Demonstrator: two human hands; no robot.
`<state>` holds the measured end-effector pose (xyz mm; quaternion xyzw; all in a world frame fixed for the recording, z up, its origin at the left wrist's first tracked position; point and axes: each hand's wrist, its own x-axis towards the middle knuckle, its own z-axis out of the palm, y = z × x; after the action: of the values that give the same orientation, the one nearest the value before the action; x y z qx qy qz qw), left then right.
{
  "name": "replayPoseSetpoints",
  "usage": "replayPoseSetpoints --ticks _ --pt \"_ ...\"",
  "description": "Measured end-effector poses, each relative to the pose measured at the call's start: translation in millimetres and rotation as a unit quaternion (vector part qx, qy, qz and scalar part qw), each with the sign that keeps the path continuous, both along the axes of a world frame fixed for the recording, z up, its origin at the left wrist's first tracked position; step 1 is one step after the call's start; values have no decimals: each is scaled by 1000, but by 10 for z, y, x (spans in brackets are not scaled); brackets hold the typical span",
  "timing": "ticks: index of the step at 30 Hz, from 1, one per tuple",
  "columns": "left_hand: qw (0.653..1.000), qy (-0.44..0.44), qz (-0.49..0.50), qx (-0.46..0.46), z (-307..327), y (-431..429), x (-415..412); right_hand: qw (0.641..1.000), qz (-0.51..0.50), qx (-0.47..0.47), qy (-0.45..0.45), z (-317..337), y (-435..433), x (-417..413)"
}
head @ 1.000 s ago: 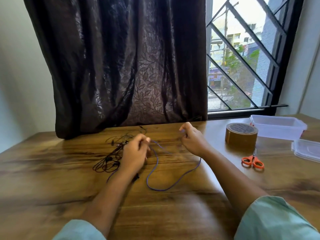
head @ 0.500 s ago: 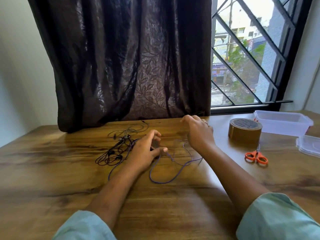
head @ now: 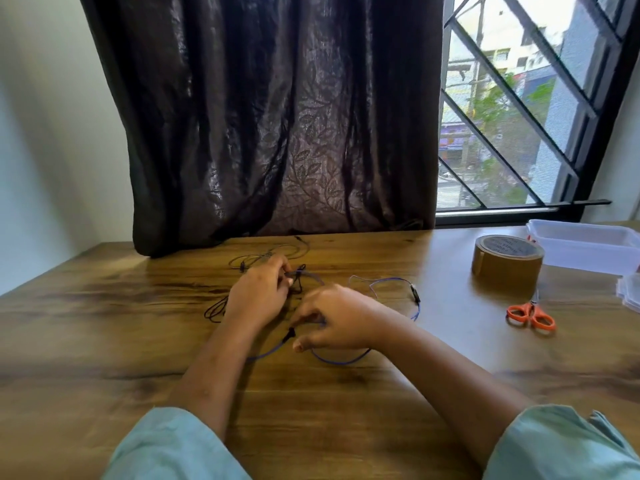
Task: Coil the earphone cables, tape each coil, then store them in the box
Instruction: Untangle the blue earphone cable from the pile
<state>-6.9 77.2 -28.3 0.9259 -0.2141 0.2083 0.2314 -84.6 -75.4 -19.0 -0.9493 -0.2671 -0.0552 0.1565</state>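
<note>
A blue earphone cable (head: 341, 360) lies in loose loops on the wooden table (head: 104, 341). My left hand (head: 258, 296) pinches a bunch of that cable between thumb and fingers. My right hand (head: 337, 318) sits just right of it with fingers curled around a stretch of the blue cable near its black plug. Black earphone cables (head: 216, 311) lie tangled behind and left of my left hand, partly hidden by it. A roll of brown tape (head: 507, 259) stands at the right, and a clear plastic box (head: 588, 245) sits behind it.
Orange-handled scissors (head: 531, 315) lie in front of the tape roll. A clear lid (head: 628, 294) rests at the table's right edge. A dark curtain (head: 277, 133) hangs down to the table's back edge, with a barred window (head: 519, 116) to its right.
My right hand has moved left and toward me, closing in on my left hand. The blue cable has been drawn in, with a loop now lying to the right. The camera has tilted.
</note>
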Motion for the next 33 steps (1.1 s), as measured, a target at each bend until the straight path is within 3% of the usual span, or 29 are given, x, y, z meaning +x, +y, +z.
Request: replayPoseSetpoints --ticks 8,13,16,19,22,28,33 --pt "996 30 -78 -29 -18 -110 -39 996 -50 -47 -55 -75 39 36" --pt "982 104 -146 -49 -44 -205 -130 969 -171 -110 -139 -123 -249 125" --pt "969 146 -189 -58 -57 -305 -208 955 -243 -102 -137 -129 -384 146" --pt "964 161 -190 -94 -63 -356 -244 952 -264 -61 -144 -142 -350 148" --pt "972 121 -175 -103 -75 -350 -237 955 -269 -12 -125 -172 -262 161" --pt "982 69 -175 -14 -84 -352 -209 964 -246 72 -67 -210 -207 180" --pt "987 35 -156 -10 -97 -329 -186 955 -184 229 -37 -193 -206 185"
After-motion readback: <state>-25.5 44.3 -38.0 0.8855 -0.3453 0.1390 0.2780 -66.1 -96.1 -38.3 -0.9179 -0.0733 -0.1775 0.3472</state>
